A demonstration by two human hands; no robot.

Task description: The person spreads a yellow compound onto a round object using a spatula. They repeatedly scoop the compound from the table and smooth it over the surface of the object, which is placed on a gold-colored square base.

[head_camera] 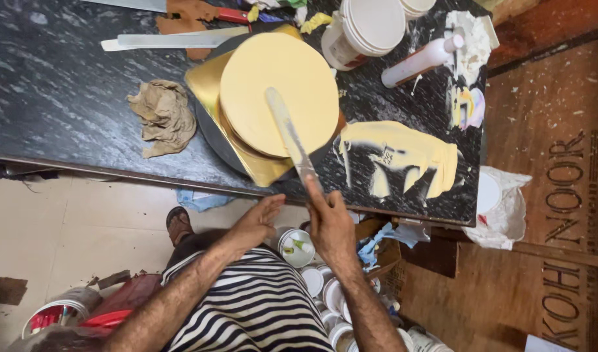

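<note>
A round cake (278,91) coated in smooth pale yellow cream sits on a gold square board (206,79) atop a dark turntable (211,133). My right hand (329,223) grips the handle of a long flat palette knife (287,133), whose blade lies across the cake's top near its front edge. My left hand (256,221) hangs empty just below the counter edge, fingers apart, touching nothing.
A crumpled brown cloth (163,116) lies left of the cake. Behind are a long scraper (175,40), a white tub (364,29) and a white squeeze bottle (421,60). A yellow cream smear (403,156) coats the dark counter (58,85) at right. Several small white tubs (315,280) stand on the floor.
</note>
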